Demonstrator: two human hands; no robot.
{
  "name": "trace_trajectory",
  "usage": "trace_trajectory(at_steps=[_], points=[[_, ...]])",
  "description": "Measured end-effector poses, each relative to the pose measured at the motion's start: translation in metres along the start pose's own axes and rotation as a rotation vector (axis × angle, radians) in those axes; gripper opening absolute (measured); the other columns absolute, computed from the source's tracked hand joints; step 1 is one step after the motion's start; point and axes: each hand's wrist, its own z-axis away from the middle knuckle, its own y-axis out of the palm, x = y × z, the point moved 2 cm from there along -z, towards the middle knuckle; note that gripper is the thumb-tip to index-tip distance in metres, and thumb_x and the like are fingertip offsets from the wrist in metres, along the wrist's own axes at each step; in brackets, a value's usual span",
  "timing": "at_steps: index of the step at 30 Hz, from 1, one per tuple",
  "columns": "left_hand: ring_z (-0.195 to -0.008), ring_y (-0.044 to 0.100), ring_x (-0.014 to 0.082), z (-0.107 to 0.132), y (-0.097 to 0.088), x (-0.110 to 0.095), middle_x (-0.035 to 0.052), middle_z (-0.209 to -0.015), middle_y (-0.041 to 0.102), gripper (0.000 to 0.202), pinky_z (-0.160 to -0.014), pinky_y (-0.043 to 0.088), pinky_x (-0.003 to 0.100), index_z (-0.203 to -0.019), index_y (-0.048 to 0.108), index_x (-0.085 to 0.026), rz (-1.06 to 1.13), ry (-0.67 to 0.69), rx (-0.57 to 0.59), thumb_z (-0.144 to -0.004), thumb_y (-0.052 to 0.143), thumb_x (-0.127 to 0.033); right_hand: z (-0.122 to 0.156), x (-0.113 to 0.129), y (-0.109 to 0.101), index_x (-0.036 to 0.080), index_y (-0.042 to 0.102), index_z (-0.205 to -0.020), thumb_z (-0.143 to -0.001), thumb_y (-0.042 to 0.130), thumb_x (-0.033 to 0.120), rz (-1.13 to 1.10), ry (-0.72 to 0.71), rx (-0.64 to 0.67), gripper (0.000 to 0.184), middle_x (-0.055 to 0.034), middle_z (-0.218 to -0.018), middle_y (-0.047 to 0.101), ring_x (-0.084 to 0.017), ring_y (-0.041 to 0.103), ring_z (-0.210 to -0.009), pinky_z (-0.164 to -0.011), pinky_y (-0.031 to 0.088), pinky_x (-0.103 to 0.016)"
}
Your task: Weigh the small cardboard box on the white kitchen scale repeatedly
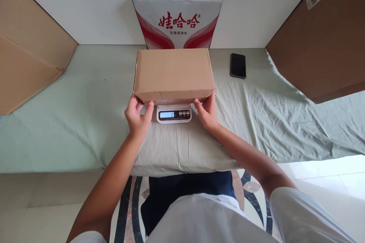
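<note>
A closed brown cardboard box [174, 73] sits over a small white digital scale [173, 114] whose lit display faces me. My left hand [137, 115] cups the box's near left bottom corner, fingers curled under its edge. At the near right bottom corner, my right hand [205, 111] holds the box in the same manner. Both hands grip the box from below at its front edge.
A pale green cloth [85, 121] covers the table. A black phone [238, 65] lies at the back right. A red and white printed carton [177, 21] stands behind the box. Large cardboard sheets lean at the left [25, 49] and right [322, 41].
</note>
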Motion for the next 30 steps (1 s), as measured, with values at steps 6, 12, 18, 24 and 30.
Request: trace_trajectory(at_steps=[6, 12, 18, 24, 30], points=[[-0.115, 0.082, 0.0291, 0.001, -0.001, 0.002, 0.0156, -0.123, 0.08, 0.061, -0.103, 0.071, 0.046, -0.125, 0.071, -0.018, 0.015, -0.01, -0.024, -0.09, 0.086, -0.065, 0.0, 0.0, 0.003, 0.043, 0.039, -0.169, -0.095, 0.074, 0.078, -0.084, 0.043, -0.092, 0.089, -0.0094, -0.172, 0.055, -0.034, 0.05, -0.165, -0.143, 0.043, -0.067], [-0.122, 0.081, 0.0305, 0.002, 0.0, 0.0, 0.0176, -0.13, 0.08, 0.065, -0.107, 0.07, 0.048, -0.135, 0.07, -0.017, 0.013, -0.023, -0.016, -0.09, 0.086, -0.061, -0.001, -0.003, 0.0, 0.042, 0.038, -0.169, -0.098, 0.07, 0.076, -0.05, 0.025, -0.067, 0.085, -0.01, -0.177, 0.049, -0.034, 0.049, -0.166, -0.143, 0.042, -0.067], [-0.124, 0.081, 0.0336, -0.001, 0.0, -0.004, 0.0234, -0.135, 0.08, 0.074, -0.11, 0.067, 0.051, -0.14, 0.066, -0.014, 0.07, -0.061, -0.009, -0.088, 0.086, -0.064, -0.001, 0.0, 0.0, 0.044, 0.032, -0.172, -0.099, 0.069, 0.074, -0.017, 0.001, -0.056, 0.087, -0.0091, -0.18, 0.046, -0.033, 0.049, -0.167, -0.14, 0.046, -0.066], [-0.146, 0.072, 0.0382, -0.01, -0.015, -0.004, 0.0283, -0.162, 0.067, 0.092, -0.122, 0.056, 0.059, -0.148, 0.05, -0.021, 0.264, -0.068, -0.23, -0.081, 0.072, -0.081, -0.003, -0.005, -0.015, 0.052, 0.023, -0.175, -0.101, 0.054, 0.08, -0.001, -0.098, -0.16, 0.085, 0.0005, -0.191, 0.03, -0.034, 0.03, -0.181, -0.147, 0.03, -0.073], [-0.147, 0.071, 0.038, -0.014, -0.015, -0.009, 0.0245, -0.162, 0.069, 0.083, -0.123, 0.053, 0.059, -0.142, 0.052, -0.027, 0.277, -0.173, -0.259, -0.08, 0.066, -0.081, -0.006, -0.006, -0.022, 0.048, 0.036, -0.17, -0.101, 0.048, 0.081, -0.012, -0.083, -0.247, 0.077, -0.0029, -0.185, 0.04, -0.036, 0.037, -0.177, -0.144, 0.033, -0.075]])
